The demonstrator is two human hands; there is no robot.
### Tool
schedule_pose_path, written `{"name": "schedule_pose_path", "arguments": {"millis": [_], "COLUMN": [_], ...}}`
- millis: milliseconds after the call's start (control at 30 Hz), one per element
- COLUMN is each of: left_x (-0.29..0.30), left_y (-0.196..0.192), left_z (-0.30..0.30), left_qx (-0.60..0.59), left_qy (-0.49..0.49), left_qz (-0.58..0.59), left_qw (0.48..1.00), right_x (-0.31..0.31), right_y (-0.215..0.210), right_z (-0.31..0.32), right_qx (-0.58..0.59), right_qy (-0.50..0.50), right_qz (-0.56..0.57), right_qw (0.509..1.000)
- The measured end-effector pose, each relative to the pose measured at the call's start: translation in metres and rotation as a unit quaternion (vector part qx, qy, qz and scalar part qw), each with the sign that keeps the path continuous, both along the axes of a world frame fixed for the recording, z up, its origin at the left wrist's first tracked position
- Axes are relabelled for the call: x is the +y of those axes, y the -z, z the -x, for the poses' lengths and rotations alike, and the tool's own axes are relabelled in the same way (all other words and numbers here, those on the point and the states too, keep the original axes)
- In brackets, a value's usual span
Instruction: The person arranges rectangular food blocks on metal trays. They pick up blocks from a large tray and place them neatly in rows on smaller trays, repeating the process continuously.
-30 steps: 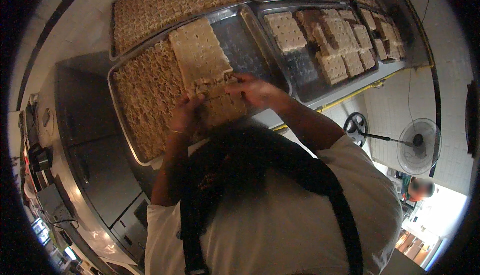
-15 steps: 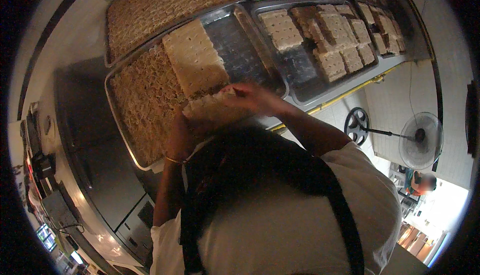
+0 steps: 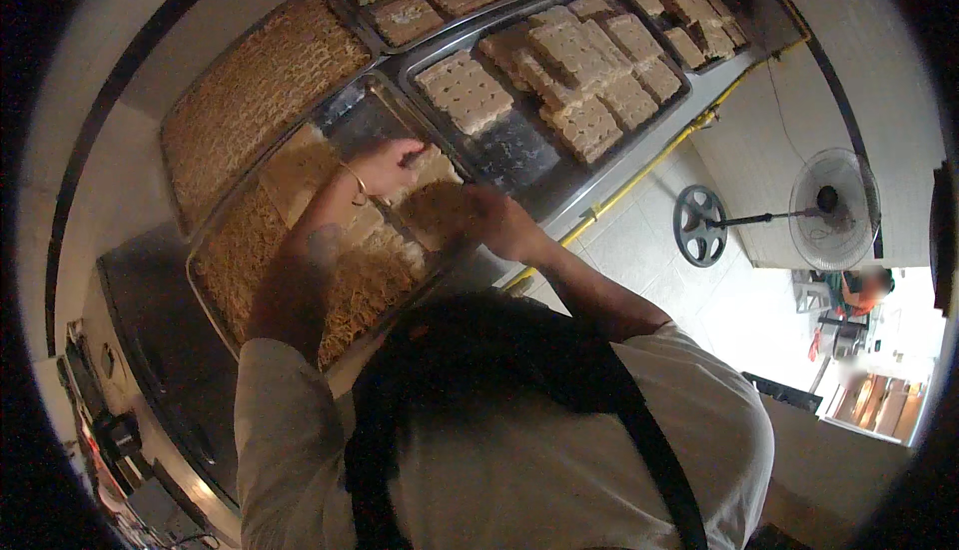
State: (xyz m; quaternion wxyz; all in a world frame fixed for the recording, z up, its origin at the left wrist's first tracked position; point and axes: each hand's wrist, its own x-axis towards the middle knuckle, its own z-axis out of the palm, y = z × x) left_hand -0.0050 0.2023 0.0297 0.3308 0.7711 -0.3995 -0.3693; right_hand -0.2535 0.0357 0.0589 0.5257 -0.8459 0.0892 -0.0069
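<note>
A crumbly baked slab [image 3: 440, 212], brown on its upper face with a pale edge, is between my hands over the nearest metal tray [image 3: 215, 315]. My left hand [image 3: 385, 168] reaches across the tray, its fingers closed at the slab's far pale edge. At the near right side my right hand [image 3: 507, 227] grips the same slab, its fingers partly hidden behind it. Beneath my left forearm lies a paler, smooth-topped slab [image 3: 297, 165]. Rough golden-brown baked sheet [image 3: 375, 285] covers the left and near parts of that tray.
Beyond stands a tray filled with baked sheet [image 3: 260, 100]. To the right, another tray holds dimpled rectangular pieces [image 3: 465, 92], some stacked. A yellow pipe [image 3: 639, 182] runs along the counter's front edge. A standing fan [image 3: 834, 195] and a seated person [image 3: 867, 292] are farther right.
The view has shifted, with the trays now farther left. My left hand has moved from the tray's near side to the slab's far edge. The slab has been lifted and turned, showing its brown face.
</note>
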Motion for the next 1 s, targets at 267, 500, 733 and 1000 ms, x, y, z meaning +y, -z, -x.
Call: {"name": "schedule_pose_path", "arguments": {"millis": [267,500,733,1000], "left_x": [0.016,0.195,0.213,0.185], "left_y": [-0.005,-0.006,0.027,0.0], "left_z": [0.039,0.045,0.066,0.052], "left_qx": [-0.028,-0.242,-0.048,0.177], "left_qy": [-0.099,-0.449,-0.492,-0.58], "left_qz": [0.037,0.051,-0.034,0.172], "left_qw": [0.994,0.859,0.868,0.776], "right_x": [-0.015,0.018,0.091,0.112], "right_y": [-0.018,-0.032,0.012,0.019], "right_z": [0.016,-0.033,-0.172,-0.205], "right_qx": [-0.113,-0.08,0.134,0.313], "right_qy": [-0.067,-0.085,-0.053,-0.001], "right_qz": [0.22,0.077,-0.005,-0.371], "right_qw": [0.967,0.99,0.99,0.874]}}
